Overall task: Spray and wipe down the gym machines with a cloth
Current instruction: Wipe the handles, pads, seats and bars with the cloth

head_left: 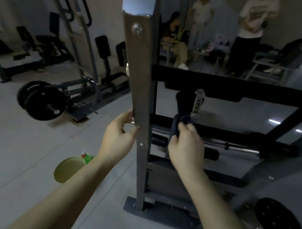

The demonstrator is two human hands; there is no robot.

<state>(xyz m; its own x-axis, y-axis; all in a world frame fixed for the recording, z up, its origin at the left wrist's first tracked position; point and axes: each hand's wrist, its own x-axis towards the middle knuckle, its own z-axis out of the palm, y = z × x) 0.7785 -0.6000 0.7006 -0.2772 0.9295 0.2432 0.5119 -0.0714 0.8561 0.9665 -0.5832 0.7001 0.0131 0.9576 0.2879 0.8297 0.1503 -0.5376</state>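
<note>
A grey metal upright post (141,96) of a gym machine stands in front of me, bolted to a dark base. My left hand (119,134) grips its left edge at mid height, thumb on the front face and fingers behind. My right hand (185,146) holds a dark cloth (180,124) bunched in its fingers and presses it against the black frame bar (222,127) just right of the post. A green spray bottle (87,157) lies on the floor behind my left wrist, partly hidden.
A yellow-green round disc (68,169) lies on the tiled floor by the bottle. A loaded plate machine (40,99) stands at left. A chrome bar (239,147) runs low to the right. Three people (248,22) are by benches at the back right. A black weight plate (274,215) lies bottom right.
</note>
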